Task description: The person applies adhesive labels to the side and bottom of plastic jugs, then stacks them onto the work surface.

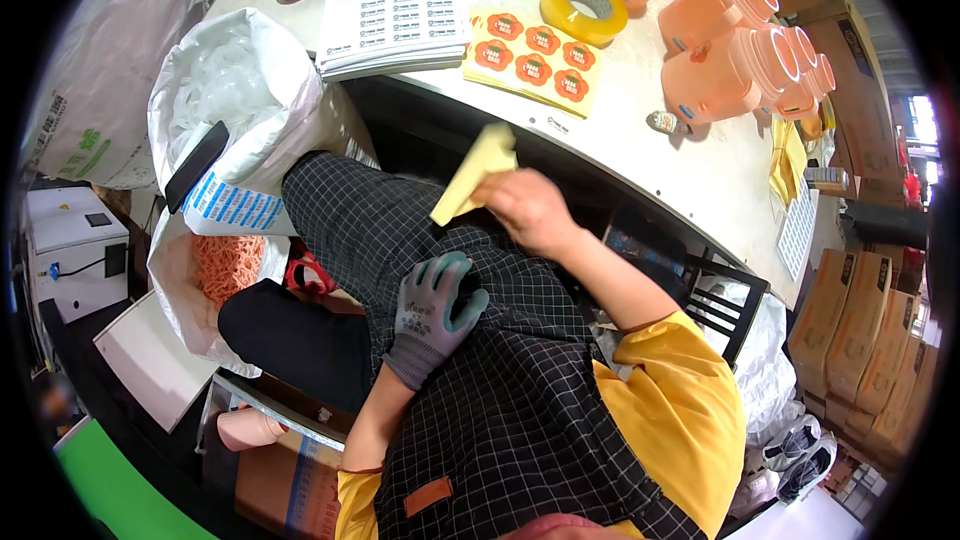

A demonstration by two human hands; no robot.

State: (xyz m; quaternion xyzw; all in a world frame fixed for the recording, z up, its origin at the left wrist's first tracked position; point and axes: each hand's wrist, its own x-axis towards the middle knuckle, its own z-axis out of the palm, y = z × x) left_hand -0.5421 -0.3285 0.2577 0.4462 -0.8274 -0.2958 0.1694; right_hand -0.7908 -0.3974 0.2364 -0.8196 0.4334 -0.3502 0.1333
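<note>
We saw our bare right hand closed in a grip on the pale yellow sheet, its long axis slanting up toward the tabletop edge, while our gloved left hand rested loosely curled, holding nothing, on the apron just below.

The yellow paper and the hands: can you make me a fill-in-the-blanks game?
1. The right hand holds a folded ____ paper.
2. The left hand wears a grey ____ and rests on the checked apron.
3. The roll of tape lies on the ____ table.

Missing words: yellow; glove; white
</note>
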